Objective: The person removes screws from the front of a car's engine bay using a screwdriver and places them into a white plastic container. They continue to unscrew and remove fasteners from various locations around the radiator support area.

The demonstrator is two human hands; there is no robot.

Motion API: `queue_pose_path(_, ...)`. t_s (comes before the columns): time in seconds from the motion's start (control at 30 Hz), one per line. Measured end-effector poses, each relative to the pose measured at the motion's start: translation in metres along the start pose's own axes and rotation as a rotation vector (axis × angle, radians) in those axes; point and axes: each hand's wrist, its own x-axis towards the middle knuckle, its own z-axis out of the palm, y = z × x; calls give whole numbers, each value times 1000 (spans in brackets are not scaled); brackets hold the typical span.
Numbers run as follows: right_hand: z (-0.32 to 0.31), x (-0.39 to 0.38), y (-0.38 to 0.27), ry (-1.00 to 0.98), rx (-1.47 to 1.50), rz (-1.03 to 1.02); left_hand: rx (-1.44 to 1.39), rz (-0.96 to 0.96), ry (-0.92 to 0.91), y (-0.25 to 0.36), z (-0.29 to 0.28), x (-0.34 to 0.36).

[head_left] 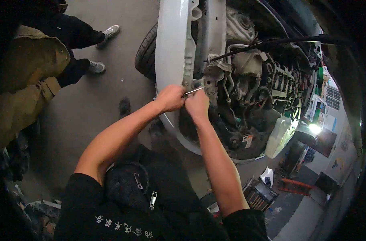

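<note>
Both my hands are together at the front corner of a car's open engine bay, over the inner edge of the white fender [171, 44]. A thin silver metal rod-like tool [195, 91] slants between them; its exact kind does not show. My left hand [171, 98] is closed at the lower left end of this tool, beside the fender edge. My right hand [197, 105] is closed in a fist just below the tool, which crosses by its knuckles. What the right fingers grip is hidden. A grey metal bracket [210, 82] with holes lies just beyond the hands.
The engine [281, 82] with hoses fills the bay to the right. A black prop rod [279, 41] crosses above it. A whitish plastic reservoir [278, 136] sits at the bay's edge. The front tire [147, 52] sticks out left. A person in a brown jacket [34, 56] stands left.
</note>
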Motion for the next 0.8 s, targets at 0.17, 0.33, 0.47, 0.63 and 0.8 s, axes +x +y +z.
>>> queue_pose_path(0.17,-3,11,31,-87,127,-138,81,15,-68,5,-7,6)
queue_pose_path(0.33,-30,13,64,-242,275,-69,106,-62,-72,12,-9,5)
queue_pose_path(0.47,-24,14,53,-201,26,-307,120,-68,-31,8,-8,4)
queue_pose_path(0.63,-32,23,47,-317,27,-271,-45,-136,-83,12,-12,6)
queue_pose_path(0.8,-32,33,46,-374,-30,-221,21,-64,39,13,-4,3)
